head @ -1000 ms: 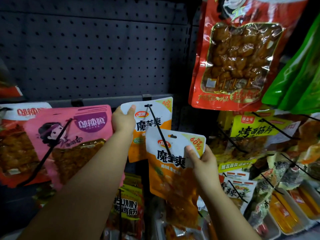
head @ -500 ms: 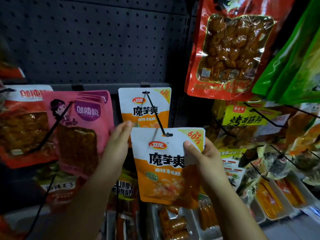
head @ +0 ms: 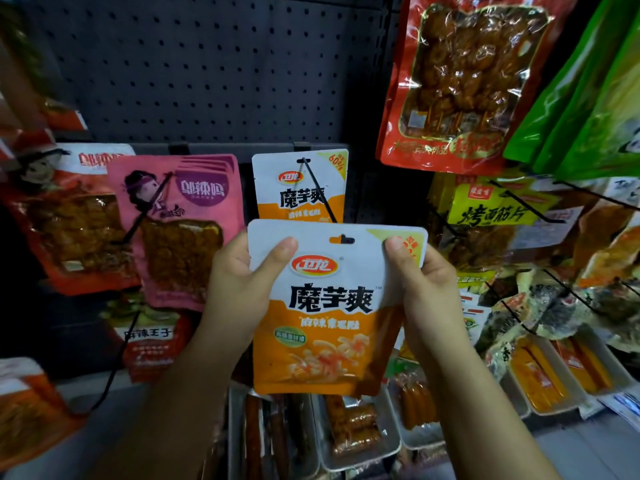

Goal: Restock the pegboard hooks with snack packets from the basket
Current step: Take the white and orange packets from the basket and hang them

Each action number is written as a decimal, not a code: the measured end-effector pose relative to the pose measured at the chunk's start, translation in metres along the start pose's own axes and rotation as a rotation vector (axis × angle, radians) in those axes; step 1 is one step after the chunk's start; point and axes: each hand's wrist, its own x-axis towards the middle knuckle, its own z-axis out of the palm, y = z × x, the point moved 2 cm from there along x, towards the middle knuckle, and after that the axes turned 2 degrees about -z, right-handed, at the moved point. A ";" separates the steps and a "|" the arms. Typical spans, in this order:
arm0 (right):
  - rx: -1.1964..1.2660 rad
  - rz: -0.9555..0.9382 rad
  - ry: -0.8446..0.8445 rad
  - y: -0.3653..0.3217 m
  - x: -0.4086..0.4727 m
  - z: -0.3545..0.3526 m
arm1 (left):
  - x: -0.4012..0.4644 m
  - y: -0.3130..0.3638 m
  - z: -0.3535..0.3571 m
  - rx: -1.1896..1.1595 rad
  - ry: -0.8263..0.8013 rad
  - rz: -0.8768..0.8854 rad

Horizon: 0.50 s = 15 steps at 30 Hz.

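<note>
Both hands, left [head: 239, 289] and right [head: 427, 289], pinch the top corners of an orange packet [head: 332, 327] at centre, off its hook [head: 317, 188]. A dark pegboard [head: 207, 64] fills ten to twelve o'clock; trays [head: 360, 455] of snacks sit at six.

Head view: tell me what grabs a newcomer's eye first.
The orange-and-white konjac snack packet at centre, held up by its top corners between the left hand and the right hand. Behind it, a matching packet hangs on a black pegboard hook. At upper right hangs a big red skewer-snack bag.
</note>
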 end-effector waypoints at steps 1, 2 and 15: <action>0.010 -0.011 0.007 -0.004 0.002 0.001 | 0.002 0.003 0.001 0.007 0.006 0.007; 0.015 -0.017 0.017 -0.008 0.003 0.003 | 0.004 0.005 0.003 0.009 0.007 0.007; -0.012 0.116 0.039 0.000 0.013 0.007 | 0.010 -0.018 0.001 0.078 0.059 -0.115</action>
